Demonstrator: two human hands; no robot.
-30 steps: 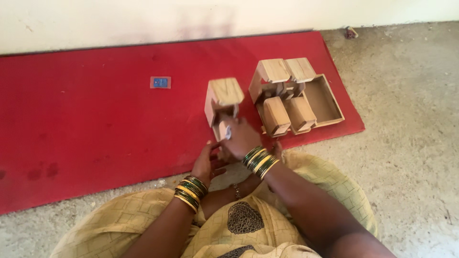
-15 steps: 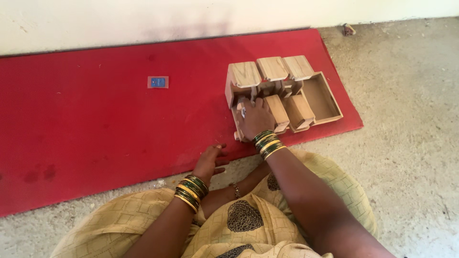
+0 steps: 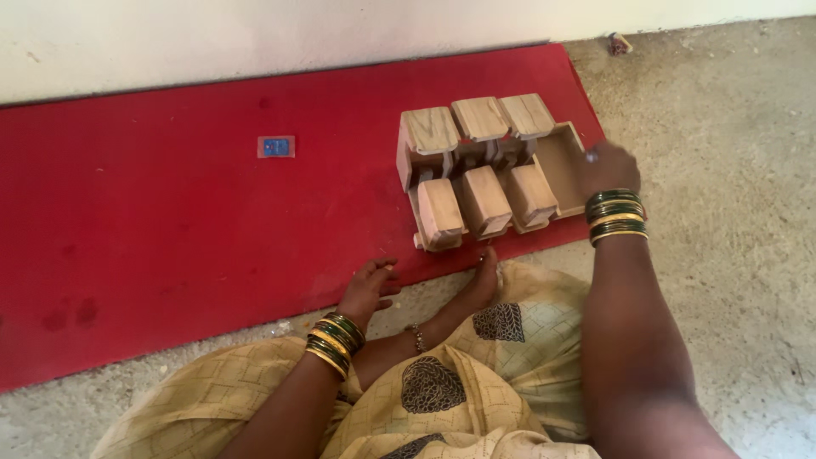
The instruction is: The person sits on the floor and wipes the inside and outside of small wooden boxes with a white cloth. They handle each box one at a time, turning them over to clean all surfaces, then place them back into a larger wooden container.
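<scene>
Two hands low at the red mat's near edge, wooden blocks at its right end.

I see a small blue card (image 3: 276,146) on the red mat (image 3: 170,212); my left hand (image 3: 371,287) rests loosely curled, empty, on the near edge. Six wooden blocks (image 3: 476,170) sit in a wooden tray (image 3: 568,161) at the right end, where my right hand (image 3: 609,168) grips the tray's right wall.

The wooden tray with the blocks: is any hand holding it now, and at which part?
The right hand rests on the wooden tray at its right end wall; whether it truly grips cannot be told. The left hand holds nothing, resting on the red mat.
</scene>
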